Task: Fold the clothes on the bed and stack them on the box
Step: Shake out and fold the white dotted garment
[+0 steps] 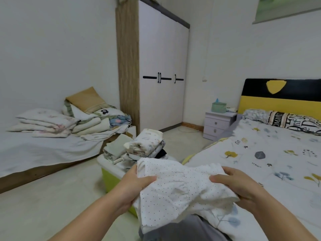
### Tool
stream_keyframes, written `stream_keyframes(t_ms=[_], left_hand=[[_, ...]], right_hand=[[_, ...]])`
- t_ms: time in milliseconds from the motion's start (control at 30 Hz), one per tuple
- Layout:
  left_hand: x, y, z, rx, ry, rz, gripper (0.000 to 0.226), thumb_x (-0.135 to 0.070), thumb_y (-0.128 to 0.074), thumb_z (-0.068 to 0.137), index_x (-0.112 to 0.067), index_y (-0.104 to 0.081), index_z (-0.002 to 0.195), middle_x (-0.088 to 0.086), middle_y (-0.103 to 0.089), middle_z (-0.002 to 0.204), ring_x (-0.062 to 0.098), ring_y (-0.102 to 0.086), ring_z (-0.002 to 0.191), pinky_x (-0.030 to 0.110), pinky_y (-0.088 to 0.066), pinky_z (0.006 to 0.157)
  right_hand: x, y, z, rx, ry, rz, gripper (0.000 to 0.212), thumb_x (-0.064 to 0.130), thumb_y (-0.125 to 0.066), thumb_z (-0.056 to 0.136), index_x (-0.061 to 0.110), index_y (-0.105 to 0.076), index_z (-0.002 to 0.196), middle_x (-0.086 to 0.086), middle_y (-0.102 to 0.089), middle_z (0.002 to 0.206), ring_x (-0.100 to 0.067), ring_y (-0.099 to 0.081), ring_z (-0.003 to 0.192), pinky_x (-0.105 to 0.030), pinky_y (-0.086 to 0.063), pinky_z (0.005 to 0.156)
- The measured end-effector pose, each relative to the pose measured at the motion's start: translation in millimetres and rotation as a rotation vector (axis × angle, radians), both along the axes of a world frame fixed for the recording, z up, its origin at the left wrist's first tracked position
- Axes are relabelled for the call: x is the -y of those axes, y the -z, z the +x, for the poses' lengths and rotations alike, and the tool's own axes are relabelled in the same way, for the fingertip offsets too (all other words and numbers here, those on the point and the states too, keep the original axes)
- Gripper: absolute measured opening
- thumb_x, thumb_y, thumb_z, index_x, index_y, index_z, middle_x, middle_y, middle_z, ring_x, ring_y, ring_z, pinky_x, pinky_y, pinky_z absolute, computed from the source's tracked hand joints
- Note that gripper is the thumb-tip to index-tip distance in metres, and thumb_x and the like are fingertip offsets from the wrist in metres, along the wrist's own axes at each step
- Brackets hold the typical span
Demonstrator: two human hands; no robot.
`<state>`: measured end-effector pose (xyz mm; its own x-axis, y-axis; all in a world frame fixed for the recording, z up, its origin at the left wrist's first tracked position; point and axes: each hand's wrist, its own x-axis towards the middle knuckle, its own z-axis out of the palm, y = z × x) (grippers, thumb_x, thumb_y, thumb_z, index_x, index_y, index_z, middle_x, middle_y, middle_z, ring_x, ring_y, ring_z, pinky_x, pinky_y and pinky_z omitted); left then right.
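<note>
Head view: white black-dotted cotton garment (180,190) held up in front, between green plastic box (111,180) and bed with leaf-print white sheet (271,157). Left hand (133,185) gripping garment's left edge, thumb on top, fingers curled under. Right hand (238,183) gripping right edge, thumb over cloth. Stack of folded pale printed clothes (145,146) lying on box's white lid. Grey-trousered leg (187,230) below garment.

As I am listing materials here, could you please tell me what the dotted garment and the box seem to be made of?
Dotted garment: thin, matte woven cloth, likely cotton; it creases softly in both hands. Box: probably plastic; smooth lime-green wall, white lid.
</note>
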<state>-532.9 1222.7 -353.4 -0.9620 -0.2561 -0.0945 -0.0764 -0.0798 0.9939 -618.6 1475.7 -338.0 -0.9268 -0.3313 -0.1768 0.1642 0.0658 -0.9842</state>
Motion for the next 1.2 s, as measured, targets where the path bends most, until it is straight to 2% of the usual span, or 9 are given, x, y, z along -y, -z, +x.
stream_keyframes(t_ms=[133, 233, 367, 533, 600, 700, 800, 1067, 1200], left_hand=[[35.1, 5.4, -12.8, -0.063, -0.084, -0.042, 0.040, -0.013, -0.070, 0.082, -0.032, -0.050, 0.111, -0.005, -0.065, 0.105, 0.015, -0.065, 0.093, 0.030, -0.054, 0.071], [57.9, 13.8, -29.7, -0.074, -0.124, -0.059, 0.047, -0.014, -0.069, 0.082, -0.031, -0.047, 0.120, -0.008, -0.063, 0.109, 0.014, -0.064, 0.096, 0.031, -0.054, 0.076], [86.1, 28.5, -62.2, -0.081, -0.194, -0.058, 0.050, -0.013, -0.068, 0.083, -0.028, -0.045, 0.125, -0.006, -0.061, 0.115, 0.011, -0.062, 0.097, 0.026, -0.052, 0.069], [118.7, 49.0, -129.8, -0.059, -0.276, -0.089, 0.052, -0.015, -0.069, 0.082, -0.028, -0.046, 0.126, -0.006, -0.060, 0.115, 0.016, -0.060, 0.102, 0.035, -0.052, 0.081], [130.2, 58.4, -163.6, -0.059, -0.311, -0.094, 0.050, -0.015, -0.069, 0.082, -0.029, -0.046, 0.124, -0.007, -0.060, 0.112, 0.017, -0.060, 0.101, 0.036, -0.052, 0.080], [146.4, 74.4, -215.2, -0.052, -0.332, -0.092, 0.047, -0.014, -0.069, 0.083, -0.029, -0.049, 0.123, -0.006, -0.064, 0.110, 0.017, -0.064, 0.098, 0.036, -0.054, 0.077], [162.5, 94.8, -262.9, -0.043, -0.337, -0.090, 0.049, -0.017, -0.070, 0.081, -0.030, -0.051, 0.124, -0.005, -0.066, 0.114, 0.018, -0.065, 0.101, 0.042, -0.054, 0.086], [175.2, 91.7, -342.9, -0.020, -0.493, 0.012, 0.049, -0.017, -0.071, 0.080, -0.030, -0.051, 0.123, -0.007, -0.066, 0.114, 0.018, -0.064, 0.103, 0.045, -0.050, 0.094], [186.1, 73.7, -381.7, -0.011, -0.586, 0.139, 0.045, -0.012, -0.070, 0.081, -0.032, -0.049, 0.115, -0.007, -0.063, 0.114, 0.016, -0.062, 0.104, 0.042, -0.050, 0.093]], right_hand=[[41.3, 0.7, -17.3, -0.074, 0.016, 0.054, 0.025, -0.006, -0.064, 0.081, 0.003, -0.065, 0.104, -0.017, -0.073, 0.091, -0.036, -0.070, 0.082, -0.046, -0.056, 0.078], [70.4, 6.0, -39.1, -0.113, 0.019, 0.096, 0.027, -0.004, -0.065, 0.079, 0.007, -0.066, 0.104, -0.015, -0.074, 0.089, -0.034, -0.071, 0.080, -0.047, -0.057, 0.077], [107.3, 12.7, -79.9, -0.132, 0.002, 0.118, 0.026, -0.005, -0.066, 0.079, 0.011, -0.066, 0.099, -0.011, -0.074, 0.086, -0.031, -0.072, 0.076, -0.042, -0.059, 0.071], [148.8, 29.4, -161.4, -0.161, -0.051, 0.133, 0.029, -0.001, -0.069, 0.078, 0.016, -0.066, 0.101, -0.008, -0.073, 0.093, -0.026, -0.072, 0.078, -0.035, -0.058, 0.066], [164.4, 40.1, -199.0, -0.156, -0.059, 0.130, 0.028, -0.002, -0.069, 0.079, 0.017, -0.065, 0.098, -0.008, -0.073, 0.093, -0.025, -0.072, 0.077, -0.033, -0.057, 0.063], [184.7, 57.2, -257.0, -0.166, -0.068, 0.147, 0.026, -0.001, -0.070, 0.079, 0.019, -0.065, 0.096, -0.008, -0.073, 0.092, -0.025, -0.072, 0.077, -0.036, -0.058, 0.069], [202.8, 71.9, -311.3, -0.184, -0.099, 0.180, 0.027, -0.001, -0.070, 0.078, 0.017, -0.066, 0.099, -0.008, -0.074, 0.091, -0.028, -0.072, 0.080, -0.043, -0.058, 0.078], [250.2, 54.6, -412.0, -0.221, -0.152, 0.255, 0.038, -0.006, -0.067, 0.079, 0.022, -0.066, 0.105, -0.004, -0.072, 0.093, -0.025, -0.071, 0.081, -0.036, -0.057, 0.071], [294.2, 24.4, -462.0, -0.328, -0.179, 0.365, 0.040, -0.006, -0.068, 0.077, 0.023, -0.067, 0.104, 0.003, -0.071, 0.094, -0.016, -0.068, 0.082, -0.029, -0.054, 0.072]])
